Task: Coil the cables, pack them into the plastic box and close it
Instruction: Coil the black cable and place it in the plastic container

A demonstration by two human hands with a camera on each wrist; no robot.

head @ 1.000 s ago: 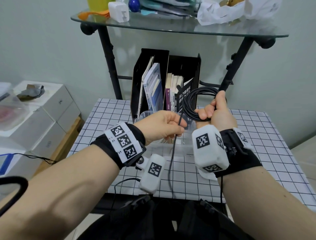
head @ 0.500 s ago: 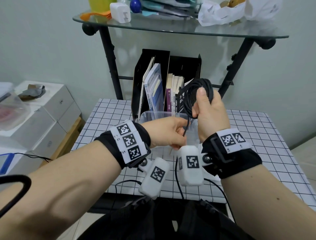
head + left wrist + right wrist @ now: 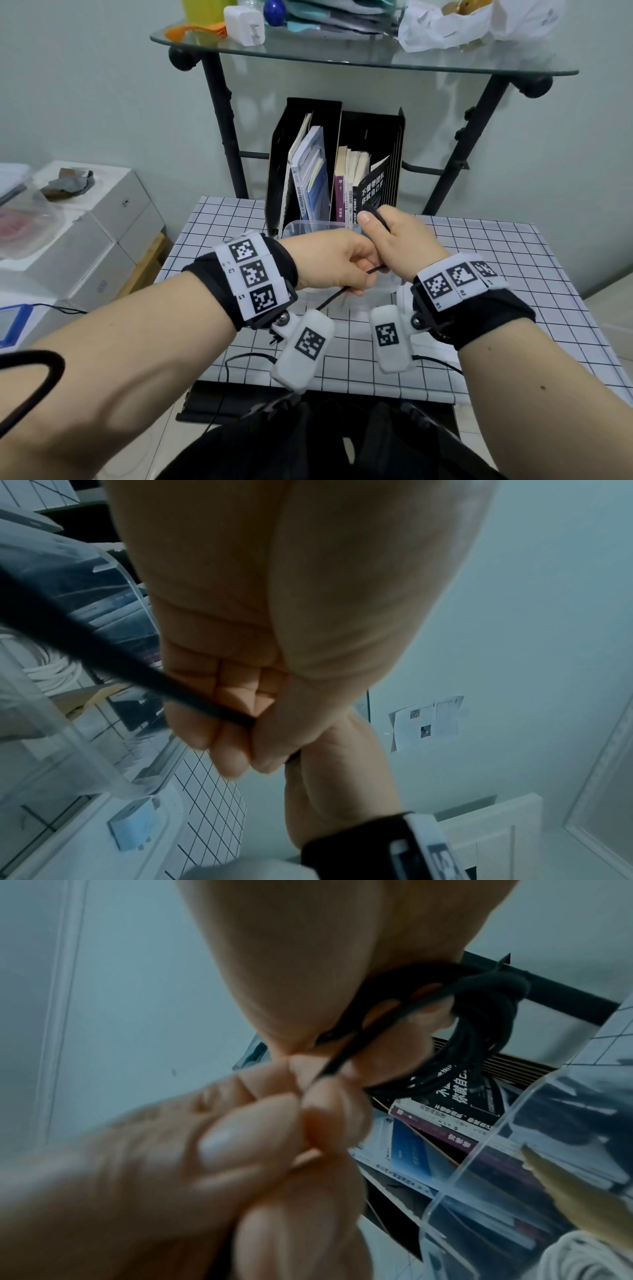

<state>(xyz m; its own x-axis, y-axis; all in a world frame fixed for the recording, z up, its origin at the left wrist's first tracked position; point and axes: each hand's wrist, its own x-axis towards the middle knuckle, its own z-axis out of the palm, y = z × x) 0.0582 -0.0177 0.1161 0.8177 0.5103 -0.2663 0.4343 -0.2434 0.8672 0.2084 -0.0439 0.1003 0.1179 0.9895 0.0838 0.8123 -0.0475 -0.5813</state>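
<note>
A pale green wall point(image 3: 102, 85) fills the back. At 12 o'clock a glass shelf point(image 3: 342, 58) on black legs point(image 3: 222, 130) carries a white charger point(image 3: 245, 25), papers and a crumpled bag point(image 3: 462, 24). Below it a black file holder point(image 3: 370, 137) with books stands on a table point(image 3: 513, 274) under a white grid cloth. White boxes point(image 3: 113, 212) sit at 9 o'clock. Pale floor tiles point(image 3: 171, 445) show at 7 o'clock.
</note>
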